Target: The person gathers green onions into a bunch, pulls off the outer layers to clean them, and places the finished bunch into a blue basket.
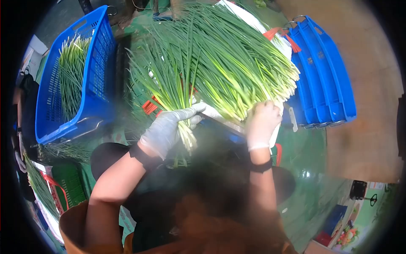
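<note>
A bunch of green stalks with pale ends [171, 86] is in my left hand [169, 127], gloved in white, its fingers wrapped round the stalks above their white ends. A large pile of the same green stalks [224, 55] lies just beyond, white ends toward the right and toward me. At the near right edge of that pile is my right hand [264, 122], also gloved, with its fingers curled in at the pale ends; what it holds, if anything, is hidden. Red ties [150, 106] show beside the held bunch.
On the left stands a blue crate [93, 63] with green stalks inside. Stacked blue crates [323, 72] stand at the right. A green crate [69, 184] and another pile of stalks [42, 190] are at the lower left, near another person's hand [20, 161].
</note>
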A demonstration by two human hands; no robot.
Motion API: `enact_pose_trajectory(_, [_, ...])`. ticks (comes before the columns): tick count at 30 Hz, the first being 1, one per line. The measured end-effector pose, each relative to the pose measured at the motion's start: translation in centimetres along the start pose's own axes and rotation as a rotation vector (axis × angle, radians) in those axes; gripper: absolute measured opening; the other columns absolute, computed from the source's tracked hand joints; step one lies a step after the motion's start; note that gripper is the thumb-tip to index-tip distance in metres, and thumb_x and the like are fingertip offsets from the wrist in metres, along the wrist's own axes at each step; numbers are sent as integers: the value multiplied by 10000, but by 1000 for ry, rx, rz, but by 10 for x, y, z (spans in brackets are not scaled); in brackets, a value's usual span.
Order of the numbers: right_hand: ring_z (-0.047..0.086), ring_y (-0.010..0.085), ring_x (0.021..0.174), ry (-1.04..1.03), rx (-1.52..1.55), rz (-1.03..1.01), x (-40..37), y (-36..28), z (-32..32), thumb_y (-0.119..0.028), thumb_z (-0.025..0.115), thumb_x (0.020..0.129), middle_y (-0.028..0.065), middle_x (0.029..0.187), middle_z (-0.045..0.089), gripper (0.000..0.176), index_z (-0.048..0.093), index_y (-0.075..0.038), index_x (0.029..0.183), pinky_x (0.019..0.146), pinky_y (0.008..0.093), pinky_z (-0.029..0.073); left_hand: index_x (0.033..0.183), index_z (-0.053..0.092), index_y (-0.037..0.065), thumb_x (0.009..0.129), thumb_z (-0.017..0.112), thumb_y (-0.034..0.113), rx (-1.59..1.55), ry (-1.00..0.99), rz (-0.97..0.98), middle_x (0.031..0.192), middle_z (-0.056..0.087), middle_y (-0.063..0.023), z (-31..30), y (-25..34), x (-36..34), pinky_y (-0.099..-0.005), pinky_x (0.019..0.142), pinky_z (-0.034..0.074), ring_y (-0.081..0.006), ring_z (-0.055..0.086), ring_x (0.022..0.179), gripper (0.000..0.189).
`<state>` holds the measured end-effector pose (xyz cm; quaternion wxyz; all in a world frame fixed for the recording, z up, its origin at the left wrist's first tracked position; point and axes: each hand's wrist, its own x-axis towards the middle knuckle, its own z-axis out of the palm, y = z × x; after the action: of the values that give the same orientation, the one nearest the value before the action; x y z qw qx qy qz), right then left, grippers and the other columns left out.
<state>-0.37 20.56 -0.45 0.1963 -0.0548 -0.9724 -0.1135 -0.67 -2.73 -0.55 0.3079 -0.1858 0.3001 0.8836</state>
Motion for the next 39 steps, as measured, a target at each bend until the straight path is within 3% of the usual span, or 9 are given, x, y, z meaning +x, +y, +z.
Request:
enact_pose_trajectory(5, [480,322,870,-114,850,-310,-56,-50,-42,-80,662,747,120,909,477,177,526,-52,857,743,402,386,1095,588,-24,903,556,49,67,-14,26,903,656,-90,0,-4,-4,-226,594,523,-108,595,662,207])
enact_pose_trajectory(8, [525,222,736,-220,1208,-89,-64,-68,-44,-91,671,795,104,894,518,169,541,-45,893,619,329,418,1026,621,-17,881,584,35,108,99,5,816,644,-61,0,-3,-6,-252,577,526,-116,601,641,158])
enact_pose_trajectory(10, [496,108,579,-434,1660,579,-53,-74,-53,-111,642,862,69,815,555,135,551,-27,915,470,250,376,1043,612,-26,863,603,25,68,68,-37,824,649,-73,-6,-5,-1,-286,597,535,-140,615,664,188])
enact_pose_trajectory(17, [478,61,572,-649,1915,732,-56,-75,-52,-122,553,936,17,725,545,122,568,-1,938,486,206,366,1069,609,-30,834,628,15,139,98,135,908,662,-93,7,-3,-14,-290,672,532,-174,633,739,240])
enact_pose_trajectory(23, [535,111,672,-705,1828,456,-86,-41,-52,-158,535,947,50,812,605,166,584,0,953,650,263,450,1096,610,-51,866,580,100,105,42,284,738,590,-20,4,44,-20,-269,663,499,-133,555,668,277])
enact_pose_trajectory(26, [594,157,729,-1240,1168,-213,-90,-19,-45,-136,605,887,111,883,630,135,619,-25,962,687,278,475,1132,596,-42,873,579,129,48,175,379,717,564,-18,-1,59,-16,-280,664,503,-133,547,660,310])
enact_pose_trajectory(30, [576,142,702,-545,1409,-10,-55,-28,-62,-193,617,896,95,907,638,264,605,-16,1092,655,265,469,1201,557,-49,872,578,128,116,94,298,770,594,-28,12,43,-27,-263,641,505,-129,562,674,374])
enact_pose_trajectory(33, [557,113,693,-903,1884,359,-33,-50,-66,-175,605,904,57,860,628,266,595,12,1093,635,245,458,1182,564,-66,881,559,108,36,-4,176,843,634,-58,32,31,-34,-248,652,506,-128,571,684,347])
enact_pose_trajectory(39, [590,278,675,-216,1034,-116,-57,-80,-42,-107,599,844,106,752,612,120,595,-18,924,615,346,461,1147,587,-40,877,592,27,96,32,209,1018,663,-116,-9,6,-1,-259,722,535,-159,650,835,279])
